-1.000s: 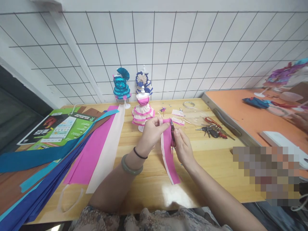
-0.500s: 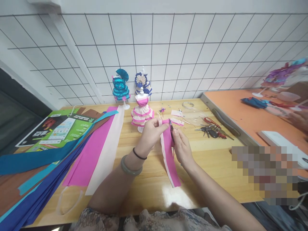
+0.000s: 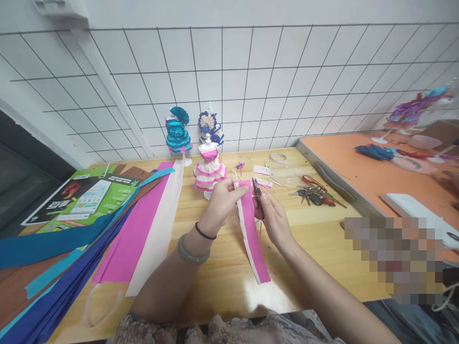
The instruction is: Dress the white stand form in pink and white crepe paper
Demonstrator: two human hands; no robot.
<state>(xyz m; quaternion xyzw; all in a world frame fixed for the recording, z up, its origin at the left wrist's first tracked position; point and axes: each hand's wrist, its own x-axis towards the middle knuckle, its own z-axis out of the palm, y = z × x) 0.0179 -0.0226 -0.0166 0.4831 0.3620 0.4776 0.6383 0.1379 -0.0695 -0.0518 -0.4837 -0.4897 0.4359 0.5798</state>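
My left hand (image 3: 225, 197) pinches the top end of a pink and white paper strip (image 3: 255, 243), which hangs down toward the table's front edge. In my right hand (image 3: 274, 217) is a small pair of scissors (image 3: 256, 190), its dark blades pointing up beside the strip's right edge near the top. My fingers partly hide the handles. Just behind my left hand stands a small dress form (image 3: 208, 169) in a white and pink tiered paper dress. Farther back are a teal-dressed form (image 3: 178, 136) and a blue and cream one (image 3: 210, 122).
Long crepe paper strips, pink (image 3: 125, 239), white (image 3: 158, 234) and blue (image 3: 68, 291), lie at left over a green leaflet (image 3: 122, 196). Keys (image 3: 315, 197), a tape roll (image 3: 278, 157) and paper scraps (image 3: 261, 169) lie at right. An orange table (image 3: 344, 157) adjoins.
The scissors have moved slightly away from the strip's edge, and their blades show more clearly. My left hand keeps its pinch. The whole view has shifted a little.
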